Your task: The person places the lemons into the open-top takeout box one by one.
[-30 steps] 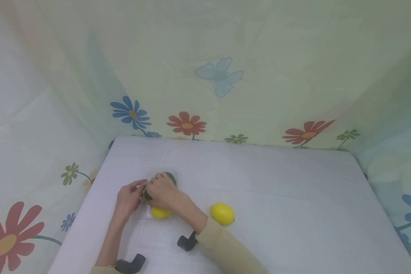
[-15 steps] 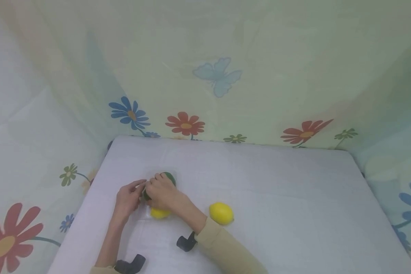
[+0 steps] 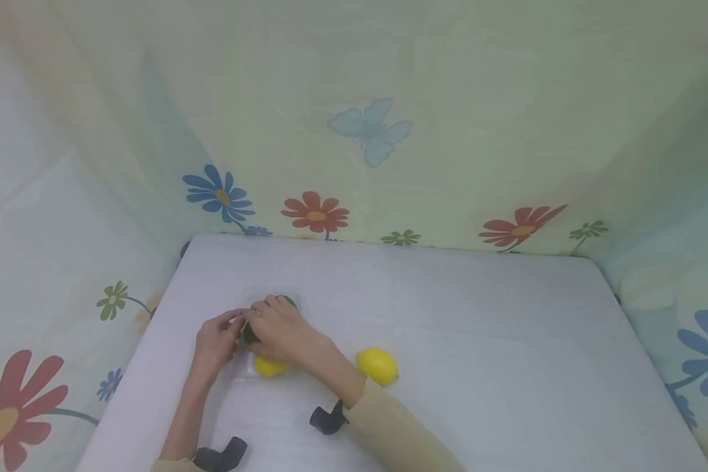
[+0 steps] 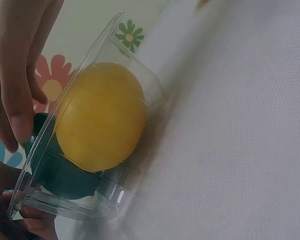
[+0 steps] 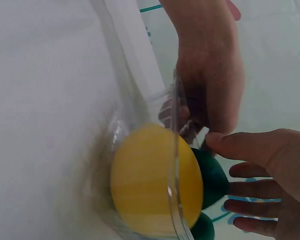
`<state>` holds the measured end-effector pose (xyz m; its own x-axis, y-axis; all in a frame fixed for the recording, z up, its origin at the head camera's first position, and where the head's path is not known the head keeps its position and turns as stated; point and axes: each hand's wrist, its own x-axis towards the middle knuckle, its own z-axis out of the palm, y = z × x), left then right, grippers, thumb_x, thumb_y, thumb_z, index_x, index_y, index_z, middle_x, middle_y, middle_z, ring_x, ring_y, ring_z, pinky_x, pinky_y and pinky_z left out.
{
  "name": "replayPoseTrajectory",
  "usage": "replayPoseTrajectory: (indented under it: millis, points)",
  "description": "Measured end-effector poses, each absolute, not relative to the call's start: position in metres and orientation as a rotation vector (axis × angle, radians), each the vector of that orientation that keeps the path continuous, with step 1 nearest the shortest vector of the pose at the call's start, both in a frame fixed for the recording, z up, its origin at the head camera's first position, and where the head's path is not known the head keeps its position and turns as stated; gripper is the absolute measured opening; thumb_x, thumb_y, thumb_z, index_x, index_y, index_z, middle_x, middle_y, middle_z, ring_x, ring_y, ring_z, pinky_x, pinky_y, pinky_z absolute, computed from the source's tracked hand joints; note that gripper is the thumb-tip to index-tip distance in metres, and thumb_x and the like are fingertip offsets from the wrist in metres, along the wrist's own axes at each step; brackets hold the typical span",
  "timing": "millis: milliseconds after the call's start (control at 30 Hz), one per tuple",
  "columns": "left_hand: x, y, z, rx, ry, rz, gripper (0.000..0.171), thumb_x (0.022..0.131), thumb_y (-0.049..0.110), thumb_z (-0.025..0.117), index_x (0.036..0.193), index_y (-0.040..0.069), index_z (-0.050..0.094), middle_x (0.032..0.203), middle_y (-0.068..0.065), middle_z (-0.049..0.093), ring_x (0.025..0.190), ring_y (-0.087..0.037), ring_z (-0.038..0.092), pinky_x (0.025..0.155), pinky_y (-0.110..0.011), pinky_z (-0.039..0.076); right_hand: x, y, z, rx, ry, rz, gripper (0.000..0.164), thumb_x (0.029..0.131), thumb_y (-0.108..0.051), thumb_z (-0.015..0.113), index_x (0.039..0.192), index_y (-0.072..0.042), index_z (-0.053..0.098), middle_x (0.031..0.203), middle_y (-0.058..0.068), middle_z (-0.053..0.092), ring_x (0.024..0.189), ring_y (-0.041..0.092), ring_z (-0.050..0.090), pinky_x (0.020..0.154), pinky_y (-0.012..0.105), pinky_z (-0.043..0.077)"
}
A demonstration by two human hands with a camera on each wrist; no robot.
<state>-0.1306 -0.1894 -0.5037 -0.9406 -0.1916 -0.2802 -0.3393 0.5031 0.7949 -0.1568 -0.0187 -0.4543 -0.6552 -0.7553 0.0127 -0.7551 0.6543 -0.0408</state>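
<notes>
Clear plastic tray point(image 4: 72, 210) is resting on a white table point(image 3: 507, 347). Nearest us, two black wrist pieces point(image 3: 327, 419) are showing on this side of the tray. At its near end a lemon point(image 3: 270, 366) is lying inside; only the head view is giving us a second lemon point(image 3: 377, 365), right of the tray. We are seeing the left hand point(image 3: 215, 341) gripping the tray's left rim with curled fingers. Over the tray, the right hand point(image 3: 280, 328) is spreading loose fingers, touching a dark green item point(image 5: 212, 180) without closing round it; the right wrist view is revealing two green lobes. Beyond the tray, a flowered cloth point(image 3: 448, 131) is hanging.
</notes>
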Motion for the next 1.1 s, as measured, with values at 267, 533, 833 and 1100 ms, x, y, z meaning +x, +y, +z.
replayPoseTrajectory:
  millis: [267, 533, 833, 1100]
  points:
    - [-0.130, -0.187, -0.503, -0.447, 2.586, 1.409, 0.043, 0.108, 0.032, 0.050, 0.143, 0.008, 0.060, 0.097, -0.015, 0.066, 0.062, -0.016, 0.052, 0.054, -0.025, 0.046, -0.149, 0.017, -0.443, -1.254, 2.904, -0.170, 0.055, 0.095, -0.045, 0.073, 0.138, -0.012, 0.063, 0.138, 0.002, 0.063, 0.125, 0.020, 0.054, 0.108, 0.031, 0.045]
    - [-0.130, -0.186, -0.498, -0.487, 2.570, 1.412, 0.045, 0.108, 0.033, 0.050, 0.144, 0.008, 0.058, 0.102, -0.016, 0.066, 0.064, -0.017, 0.052, 0.054, -0.026, 0.045, -0.146, 0.055, -0.447, -1.120, 2.933, -0.274, 0.053, 0.094, -0.042, 0.075, 0.137, -0.013, 0.064, 0.138, 0.003, 0.063, 0.126, 0.021, 0.054, 0.108, 0.034, 0.047]
    - [-0.131, -0.187, -0.497, -0.473, 2.582, 1.417, 0.045, 0.107, 0.032, 0.050, 0.143, 0.007, 0.059, 0.099, -0.015, 0.066, 0.064, -0.017, 0.053, 0.054, -0.026, 0.046, -0.142, 0.082, -0.455, -1.009, 2.961, -0.286, 0.055, 0.093, -0.039, 0.077, 0.139, -0.013, 0.063, 0.139, 0.003, 0.063, 0.129, 0.022, 0.054, 0.112, 0.037, 0.045]
    - [-0.130, -0.187, -0.499, -0.460, 2.583, 1.427, 0.045, 0.107, 0.032, 0.051, 0.143, 0.006, 0.059, 0.095, -0.013, 0.065, 0.063, -0.016, 0.052, 0.053, -0.025, 0.046, -0.133, 0.101, -0.460, -0.978, 2.989, -0.291, 0.053, 0.092, -0.037, 0.078, 0.136, -0.012, 0.065, 0.137, 0.005, 0.064, 0.126, 0.024, 0.056, 0.110, 0.039, 0.046]
